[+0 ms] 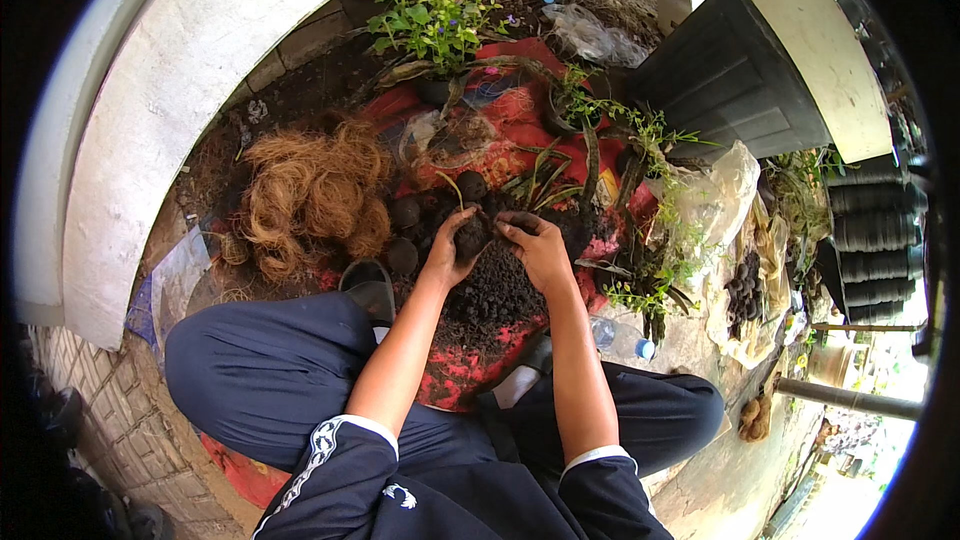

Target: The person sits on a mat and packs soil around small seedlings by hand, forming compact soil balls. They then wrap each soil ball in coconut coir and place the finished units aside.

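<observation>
My left hand (pixel 450 246) is closed around a dark ball of soil (pixel 472 235). A thin yellowish stem (pixel 451 186) rises at its upper edge. My right hand (pixel 537 246) is at the ball's right side with thumb and fingertips drawn together. Whether anything is pinched between them is too small to tell; its fingers look dirty with soil. Below both hands lies a heap of loose dark soil (pixel 499 296) on a red printed sheet (pixel 457 382). Several round dark balls, one at the top (pixel 471 185) and one by my shoe (pixel 403 256), rest left of the hands.
A large tangle of brown fibre (pixel 315 195) lies to the left. Uprooted green leaves (pixel 547 176) are beyond my right hand. Flowering plants (pixel 442 22), a black bin-like container (pixel 739 75) and a plastic bottle (pixel 619 337) stand or lie around. A curved white wall (pixel 165 82) borders the left.
</observation>
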Motion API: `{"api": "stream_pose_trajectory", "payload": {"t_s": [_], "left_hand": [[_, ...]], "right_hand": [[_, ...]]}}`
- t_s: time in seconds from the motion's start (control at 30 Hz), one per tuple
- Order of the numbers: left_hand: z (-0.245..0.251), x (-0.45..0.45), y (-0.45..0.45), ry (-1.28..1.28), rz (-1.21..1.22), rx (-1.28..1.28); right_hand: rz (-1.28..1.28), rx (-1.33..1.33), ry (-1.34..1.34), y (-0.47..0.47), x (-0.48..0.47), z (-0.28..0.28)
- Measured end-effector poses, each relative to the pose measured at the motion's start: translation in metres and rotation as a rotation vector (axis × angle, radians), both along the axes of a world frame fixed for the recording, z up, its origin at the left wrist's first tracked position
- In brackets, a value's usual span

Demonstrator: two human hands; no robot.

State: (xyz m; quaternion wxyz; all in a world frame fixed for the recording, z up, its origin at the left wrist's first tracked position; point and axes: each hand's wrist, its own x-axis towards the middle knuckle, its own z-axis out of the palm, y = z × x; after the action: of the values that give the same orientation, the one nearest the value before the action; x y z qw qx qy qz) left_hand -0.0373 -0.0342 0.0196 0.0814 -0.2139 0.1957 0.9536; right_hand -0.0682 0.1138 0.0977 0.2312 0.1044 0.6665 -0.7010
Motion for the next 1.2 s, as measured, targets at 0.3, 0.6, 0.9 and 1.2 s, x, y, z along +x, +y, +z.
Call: {"api": "stream_pose_trajectory", "payload": {"t_s": [0.3, 0.6, 0.9, 1.2], "left_hand": [[0.019, -0.005, 0.009, 0.048, 0.073, -0.279], [-0.003, -0.004, 0.004, -0.068, 0.145, -0.04], [-0.014, -0.011, 0.001, -0.093, 0.204, 0.056], [-0.01, -0.013, 0.009, -0.175, 0.204, 0.035]], "right_hand": [[0.407, 0.799, 0.383, -0.014, 0.013, 0.026], [0.457, 0.542, 0.452, -0.001, 0.005, 0.015], [-0.057, -0.116, -0.15, 0.021, -0.014, -0.009], [-0.085, -0.304, -0.221, 0.018, -0.021, -0.012]]}}
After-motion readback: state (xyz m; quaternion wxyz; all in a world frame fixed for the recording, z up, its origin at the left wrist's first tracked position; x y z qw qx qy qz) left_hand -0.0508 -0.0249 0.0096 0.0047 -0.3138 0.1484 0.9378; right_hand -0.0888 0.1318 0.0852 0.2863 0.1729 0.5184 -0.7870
